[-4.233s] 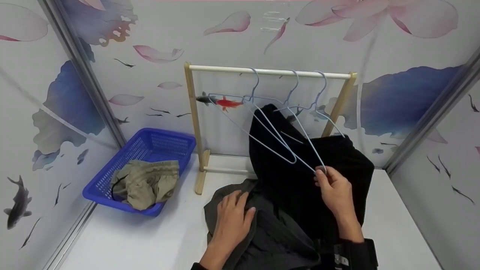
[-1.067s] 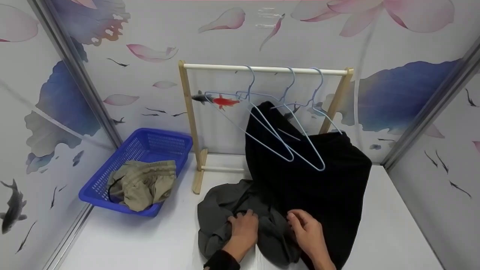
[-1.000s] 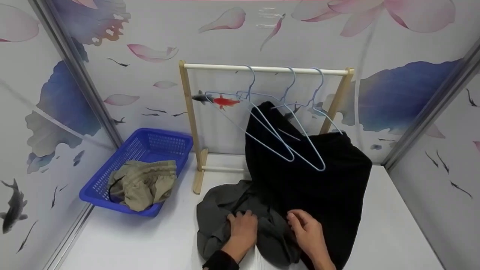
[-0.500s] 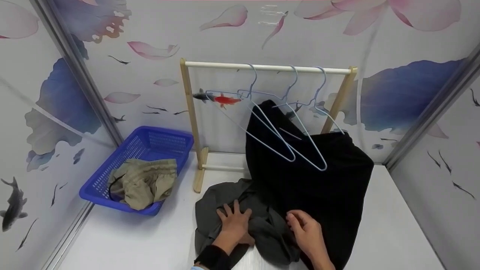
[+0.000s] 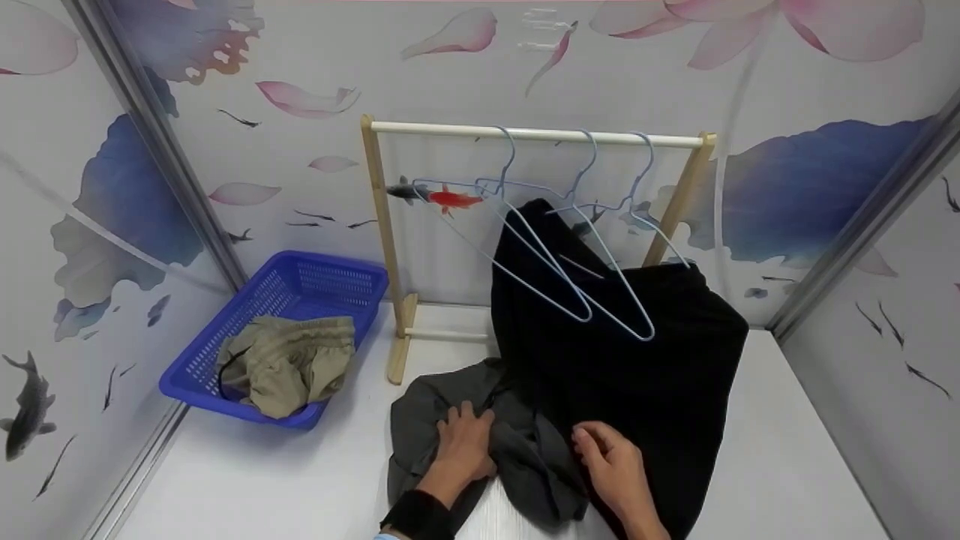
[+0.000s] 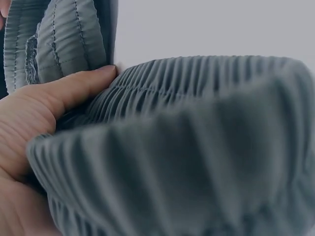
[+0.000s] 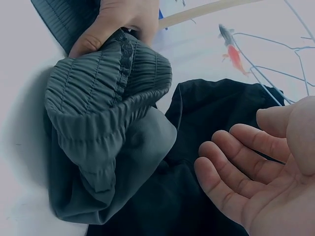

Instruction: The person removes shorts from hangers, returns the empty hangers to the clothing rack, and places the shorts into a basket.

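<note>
A pair of dark grey pants [image 5: 536, 465] with a gathered elastic waistband lies bunched on the table. My left hand [image 5: 463, 446] is over them, fingers forward. In the left wrist view the thumb lies inside the waistband [image 6: 162, 162], with the gathered cloth between it and the rest of the hand. The right wrist view shows the waistband opening towards me below that hand [image 7: 130, 14]. My right hand [image 5: 616, 465] hovers palm-up beside the pants, over the black garment [image 5: 622, 375], its fingers loosely bent and holding nothing [image 7: 275, 187].
A wooden rack with a white rail [image 5: 435, 130] stands at the back. Blue wire hangers [image 5: 637, 319] hang from it; the black garment is on the right one. A blue basket [image 5: 330, 281] at left holds khaki clothing [image 5: 296, 367]. Printed panels [image 5: 300, 45] enclose the white table.
My right hand has left the hanger it held and come down beside the grey pants. The left hand has shifted lower on the pants, which are now more bunched and nearer me.
</note>
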### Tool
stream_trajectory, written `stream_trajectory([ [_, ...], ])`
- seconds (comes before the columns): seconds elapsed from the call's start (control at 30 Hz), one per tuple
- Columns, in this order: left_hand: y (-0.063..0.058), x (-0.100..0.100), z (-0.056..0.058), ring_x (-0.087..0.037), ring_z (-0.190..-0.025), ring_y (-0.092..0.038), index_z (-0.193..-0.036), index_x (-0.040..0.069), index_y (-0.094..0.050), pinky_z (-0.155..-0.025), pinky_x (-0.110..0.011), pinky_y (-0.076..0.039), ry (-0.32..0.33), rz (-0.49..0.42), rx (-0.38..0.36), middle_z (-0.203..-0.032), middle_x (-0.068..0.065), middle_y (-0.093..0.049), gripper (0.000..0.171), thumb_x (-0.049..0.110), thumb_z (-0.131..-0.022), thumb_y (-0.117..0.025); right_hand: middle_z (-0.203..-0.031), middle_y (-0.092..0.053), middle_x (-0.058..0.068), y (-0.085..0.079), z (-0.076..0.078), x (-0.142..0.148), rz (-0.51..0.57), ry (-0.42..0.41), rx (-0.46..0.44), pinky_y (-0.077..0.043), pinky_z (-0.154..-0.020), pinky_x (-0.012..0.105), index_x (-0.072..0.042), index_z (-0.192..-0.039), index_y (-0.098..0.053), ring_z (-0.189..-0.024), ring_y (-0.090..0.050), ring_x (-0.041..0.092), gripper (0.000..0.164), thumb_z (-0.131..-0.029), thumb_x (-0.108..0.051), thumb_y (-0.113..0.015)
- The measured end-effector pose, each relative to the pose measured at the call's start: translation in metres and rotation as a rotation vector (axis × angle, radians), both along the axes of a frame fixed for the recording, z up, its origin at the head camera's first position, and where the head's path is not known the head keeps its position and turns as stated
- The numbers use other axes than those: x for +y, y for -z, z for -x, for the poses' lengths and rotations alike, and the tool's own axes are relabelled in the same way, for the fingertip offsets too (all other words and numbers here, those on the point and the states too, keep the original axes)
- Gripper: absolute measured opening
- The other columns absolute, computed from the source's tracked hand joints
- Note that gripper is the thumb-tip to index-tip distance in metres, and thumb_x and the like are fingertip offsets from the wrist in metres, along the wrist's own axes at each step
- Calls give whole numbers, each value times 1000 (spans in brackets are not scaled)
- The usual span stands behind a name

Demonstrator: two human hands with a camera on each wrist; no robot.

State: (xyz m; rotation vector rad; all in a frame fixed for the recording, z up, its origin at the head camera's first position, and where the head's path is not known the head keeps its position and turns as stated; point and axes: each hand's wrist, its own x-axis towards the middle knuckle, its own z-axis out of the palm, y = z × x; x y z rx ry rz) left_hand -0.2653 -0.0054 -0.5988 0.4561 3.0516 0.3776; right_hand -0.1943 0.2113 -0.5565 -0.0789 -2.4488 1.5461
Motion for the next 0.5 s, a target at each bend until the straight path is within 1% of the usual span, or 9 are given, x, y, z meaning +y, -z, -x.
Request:
stream_trajectory([
  [0.13, 2, -4, -1, -37, -104, -52, -131, 10, -54, -85, -51, -45, -16, -56, 10, -123, -21, -47, 77, 15, -62, -89, -90, -70, 5, 4, 1, -3, -16, -7, 17, -54, -65, 24, -7, -99, -71, -77, -68, 20, 16, -97, -17, -60],
  [0.33, 3, -10, -3, -44, -105, -55, -145, 3, -39, -91, -51, -44, -56, -161, -14, -133, -34, -37, 90, -1, -65, -80, -90, -70, 3, 10, 2, -11, -59, -28, 36, -53, -65, 24, -1, -100, -71, -76, -67, 14, 20, -97, -19, -60],
  [0.43, 2, -12, -4, -44, -105, -55, -148, 2, -34, -94, -52, -43, -62, -163, -24, -135, -37, -35, 91, -3, -68, -76, -89, -69, 2, 14, 2, -14, -65, -42, 47, -53, -64, 24, -1, -99, -71, -75, -66, 13, 20, -97, -18, -60],
  [0.5, 2, -13, -5, -44, -105, -55, -148, 2, -35, -93, -52, -44, -65, -154, -19, -133, -36, -39, 89, -3, -68, -76, -89, -69, 2, 17, 2, -17, -68, -56, 54, -53, -65, 24, -1, -99, -70, -75, -66, 12, 19, -97, -17, -60],
])
